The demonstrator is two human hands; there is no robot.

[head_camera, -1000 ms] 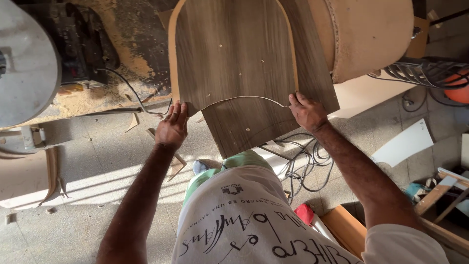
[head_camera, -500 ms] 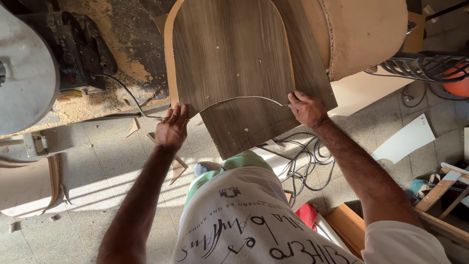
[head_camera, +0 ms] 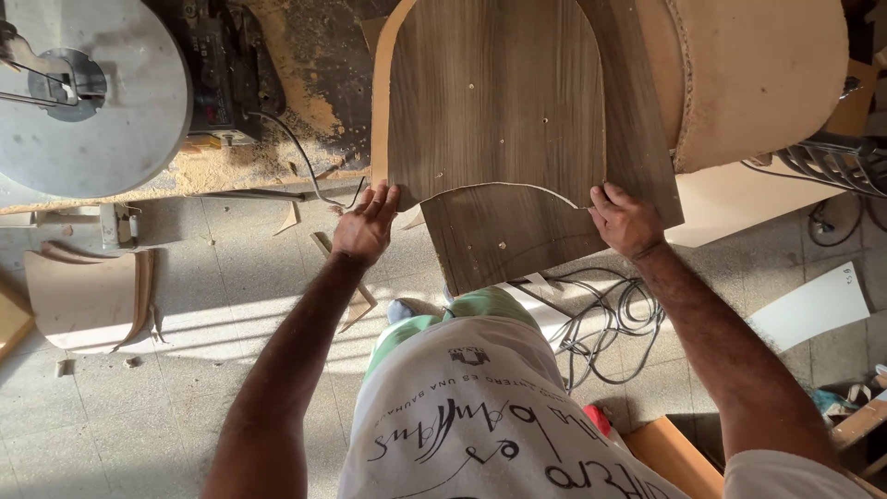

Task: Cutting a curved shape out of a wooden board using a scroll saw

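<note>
— What have you got in front of you?

— Two wood-grain panels, stacked. The top panel [head_camera: 494,102] has a rounded upper end and a curved lower edge. The lower panel [head_camera: 513,236] sticks out under that curve, squared at the bottom. Both are held up in front of me, above the floor [head_camera: 185,388].

— And your hands?

— My left hand [head_camera: 367,226] is at the left lower corner of the top panel, fingers stretched up along the edge, touching it. My right hand [head_camera: 626,220] is at the right corner, fingers curled over the edge where the curve ends, gripping there. So each hand holds a side of the stack.

— Is the left one gripping too?

— It presses against the edge with fingers fairly straight; whether the thumb wraps behind, I cannot tell.

— What is around you?

— Up left, a grey round disc [head_camera: 92,92] on a machine, with sawdust [head_camera: 305,102] heaped beside it. A black cable [head_camera: 309,171] runs down from the machine towards my left hand. On the floor at the left lies a curved offcut [head_camera: 88,296]. Below the panels a bundle of cords [head_camera: 605,319] lies on the tiles. Behind the panels at the right stands a big pale drum [head_camera: 758,79], and a white board [head_camera: 818,305] lies on the floor at the right.
</note>
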